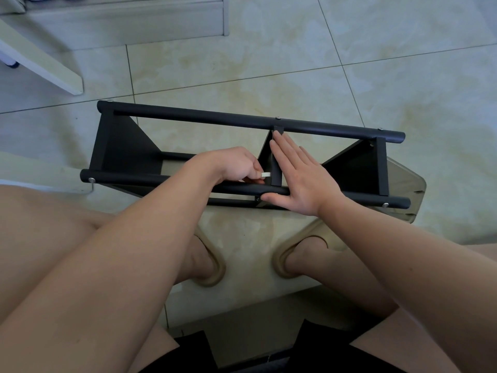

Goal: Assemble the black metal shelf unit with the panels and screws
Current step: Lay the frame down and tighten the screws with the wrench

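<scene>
Sitting low over the floor, the person has both feet in slippers just short of the shelf, which lies on its side on the tiles with its long poles running left to right.

At the near pole, the left hand is curled, thumb and forefinger pinching a small white piece right against the flange of the middle panel. Whether that piece is a key or a fastener cannot be told. The right hand is flat and released, its fingers straight along the panel's face and its thumb hooked under the near pole, bracing panel and pole together.

Further off, the end panels sit between the poles, and silver screws show at the pole ends. The far pole has one more screw at its middle, above the same panel. A white furniture leg stands beyond, well apart.

This looks like the fixing of the middle panel to the near pole, with the far side apparently already fastened. The next move probably calls for keeping the flange's hole lined up with the pole while the left hand seats and turns the piece. If the right hand eases off, the panel could slip out of line.
</scene>
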`<state>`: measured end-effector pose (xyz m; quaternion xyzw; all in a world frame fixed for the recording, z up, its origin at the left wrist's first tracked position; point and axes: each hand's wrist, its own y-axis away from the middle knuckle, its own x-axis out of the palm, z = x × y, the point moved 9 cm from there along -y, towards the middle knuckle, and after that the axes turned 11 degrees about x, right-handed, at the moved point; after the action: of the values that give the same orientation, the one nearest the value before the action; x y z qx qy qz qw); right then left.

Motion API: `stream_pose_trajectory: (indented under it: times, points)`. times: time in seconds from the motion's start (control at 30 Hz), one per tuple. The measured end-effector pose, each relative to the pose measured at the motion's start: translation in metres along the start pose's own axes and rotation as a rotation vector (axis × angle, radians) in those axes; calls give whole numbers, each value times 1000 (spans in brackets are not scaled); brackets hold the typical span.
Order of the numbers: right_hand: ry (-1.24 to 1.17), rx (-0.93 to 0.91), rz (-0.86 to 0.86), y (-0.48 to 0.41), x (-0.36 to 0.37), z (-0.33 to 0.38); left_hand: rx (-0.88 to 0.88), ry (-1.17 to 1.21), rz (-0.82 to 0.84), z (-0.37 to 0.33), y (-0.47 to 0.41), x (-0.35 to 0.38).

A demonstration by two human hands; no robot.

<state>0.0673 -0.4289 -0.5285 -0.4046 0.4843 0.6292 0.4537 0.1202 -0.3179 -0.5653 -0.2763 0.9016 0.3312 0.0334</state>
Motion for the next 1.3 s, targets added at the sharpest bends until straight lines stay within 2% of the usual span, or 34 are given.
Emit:
stream_pose_trajectory:
  times: [0.5, 0.67, 0.77, 0.9, 0.97, 1.13, 1.3]
  points:
    - [-17, -5, 17, -1, 2, -2, -71, -132, 7, 3, -1, 1]
    - [-75, 0, 113, -2, 1, -3, -136, -378, 38, -3, 6, -23]
    - [-97, 21, 139, -20, -20, -8, -133, -506, -89, -20, 9, -63]
    - [-42, 36, 46, -53, -70, -22, 103, -653, -398, -77, 10, -111]
    - [0, 118, 90, -67, -78, -40, 151, -731, -466, -93, 6, -127]
    - [93, 327, 349, -93, -60, -85, 46, -839, -261, -87, -22, -133]
    - [-74, 288, 462, -106, -38, -86, -21, -734, -176, -68, -49, -126]
